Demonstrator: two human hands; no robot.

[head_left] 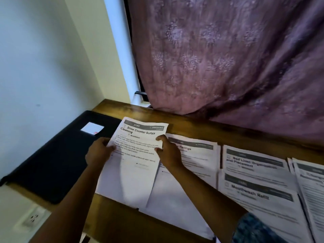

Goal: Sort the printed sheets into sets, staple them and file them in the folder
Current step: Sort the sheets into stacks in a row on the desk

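A printed sheet headed "Shoe Counter Surface Cleaning" (133, 155) is held over the wooden desk (112, 220). My left hand (99, 152) grips its left edge, thumb on top. Its right edge is pinched by my right hand (168, 153) between thumb and fingers. To the left lies a closed black folder (52, 160) with a white label. More printed sheets cover the desk to the right: one partly under my right hand (198, 155), a "Bed Linen" sheet (252, 160), a "Mouthwash Refill" sheet (259, 197) and a pile at the right edge (312, 186). No stapler is in view.
A purple curtain (228, 58) hangs behind the desk and droops onto its back edge. A pale wall (43, 58) closes the left side. A white wall socket (33, 217) sits below the desk's left end.
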